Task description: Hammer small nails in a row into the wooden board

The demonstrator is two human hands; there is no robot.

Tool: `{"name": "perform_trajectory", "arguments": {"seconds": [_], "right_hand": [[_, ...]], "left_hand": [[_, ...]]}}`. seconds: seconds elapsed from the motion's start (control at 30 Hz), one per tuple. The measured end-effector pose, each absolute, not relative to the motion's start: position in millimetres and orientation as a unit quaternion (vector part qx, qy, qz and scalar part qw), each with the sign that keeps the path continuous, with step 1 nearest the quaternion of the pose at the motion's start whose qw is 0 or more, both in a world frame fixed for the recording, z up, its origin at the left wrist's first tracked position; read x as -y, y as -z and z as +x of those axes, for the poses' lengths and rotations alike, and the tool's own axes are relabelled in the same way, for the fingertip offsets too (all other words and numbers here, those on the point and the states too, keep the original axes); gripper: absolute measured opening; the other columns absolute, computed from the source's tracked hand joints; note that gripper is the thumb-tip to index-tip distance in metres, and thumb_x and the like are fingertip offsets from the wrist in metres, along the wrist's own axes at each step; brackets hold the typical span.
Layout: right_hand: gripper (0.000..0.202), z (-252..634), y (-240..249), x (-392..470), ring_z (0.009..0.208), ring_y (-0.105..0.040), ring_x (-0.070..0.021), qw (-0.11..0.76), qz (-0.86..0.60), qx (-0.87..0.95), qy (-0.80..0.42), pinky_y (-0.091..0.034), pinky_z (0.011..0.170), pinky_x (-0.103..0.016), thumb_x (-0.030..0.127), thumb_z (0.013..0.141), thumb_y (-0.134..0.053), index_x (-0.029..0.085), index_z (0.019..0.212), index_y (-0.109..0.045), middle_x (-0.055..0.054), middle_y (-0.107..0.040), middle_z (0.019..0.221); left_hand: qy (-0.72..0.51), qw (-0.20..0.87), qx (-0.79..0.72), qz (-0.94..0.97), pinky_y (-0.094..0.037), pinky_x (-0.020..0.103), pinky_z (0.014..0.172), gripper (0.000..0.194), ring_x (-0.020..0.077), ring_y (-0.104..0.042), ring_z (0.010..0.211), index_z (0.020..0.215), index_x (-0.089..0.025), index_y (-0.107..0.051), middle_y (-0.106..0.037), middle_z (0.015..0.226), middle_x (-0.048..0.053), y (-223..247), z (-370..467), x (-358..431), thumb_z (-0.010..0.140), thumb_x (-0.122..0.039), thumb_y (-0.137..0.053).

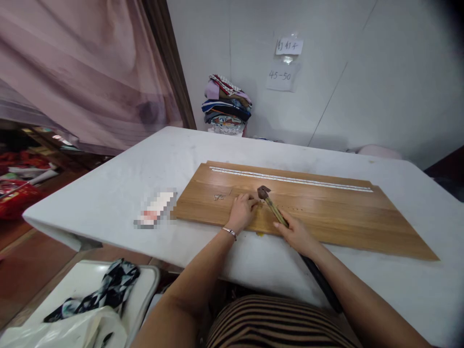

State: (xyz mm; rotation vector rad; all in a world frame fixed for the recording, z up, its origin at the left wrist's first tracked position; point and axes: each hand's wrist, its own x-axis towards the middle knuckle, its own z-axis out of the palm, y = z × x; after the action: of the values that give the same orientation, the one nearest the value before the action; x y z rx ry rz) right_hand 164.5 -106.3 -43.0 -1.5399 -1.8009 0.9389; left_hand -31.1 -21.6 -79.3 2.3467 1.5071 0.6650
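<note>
My right hand (295, 233) is wrapped round the handle of a claw hammer (274, 209), whose rusty head is raised just above the wooden board (348, 220). Close to that head, my left hand (243, 212) rests on the board with its fingertips pinched on a nail, which barely shows. A small pile of loose nails (219, 197) lies on the board to the left of this hand. Rightward from the hammer head runs a row of small dark points (295, 209), too small to tell whether they are nails or holes.
Two white measuring strips (290, 180) run along the board's far edge. The board lies on a white-covered table (119, 179). A blurred-out pale object (155, 209) sits left of the board. Folded cloths (227, 106) are stacked behind; a white chair (145, 280) holds a patterned cloth.
</note>
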Motion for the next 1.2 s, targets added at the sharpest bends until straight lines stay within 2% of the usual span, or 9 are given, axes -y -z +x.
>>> {"name": "perform_trajectory", "arguments": {"seconds": [0.53, 0.87, 1.2], "right_hand": [[0.056, 164.6, 45.2, 106.8, 0.074, -0.063, -0.0218, 0.281, -0.585, 0.678, -0.346, -0.051, 0.062, -0.031, 0.034, 0.088, -0.053, 0.017, 0.141, -0.053, -0.007, -0.068, 0.08], [0.055, 163.9, 44.1, 106.6, 0.076, -0.063, -0.0214, 0.289, -0.577, 0.678, -0.352, -0.051, 0.063, -0.031, 0.033, 0.087, -0.052, 0.018, 0.141, -0.053, -0.008, -0.07, 0.091], [0.055, 163.2, 46.9, 107.0, 0.076, -0.063, -0.0217, 0.281, -0.579, 0.673, -0.364, -0.051, 0.064, -0.032, 0.034, 0.088, -0.052, 0.017, 0.14, -0.053, -0.006, -0.068, 0.081]], "left_hand": [[-0.227, 0.136, -0.524, 0.809, -0.04, 0.037, 0.096, 0.025, 0.0213, -0.053, 0.106, 0.102, -0.024, -0.075, -0.064, 0.104, 0.006, 79.3, -30.7, 22.0, 0.091, -0.024, -0.052], [-0.236, 0.131, -0.523, 0.808, -0.041, 0.036, 0.096, 0.024, 0.0206, -0.054, 0.105, 0.101, -0.024, -0.075, -0.065, 0.103, 0.006, 81.3, -30.5, 21.3, 0.09, -0.024, -0.054], [-0.236, 0.133, -0.521, 0.81, -0.041, 0.036, 0.095, 0.024, 0.0209, -0.054, 0.104, 0.101, -0.023, -0.075, -0.066, 0.103, 0.005, 79.7, -30.6, 21.8, 0.09, -0.023, -0.054]]}}
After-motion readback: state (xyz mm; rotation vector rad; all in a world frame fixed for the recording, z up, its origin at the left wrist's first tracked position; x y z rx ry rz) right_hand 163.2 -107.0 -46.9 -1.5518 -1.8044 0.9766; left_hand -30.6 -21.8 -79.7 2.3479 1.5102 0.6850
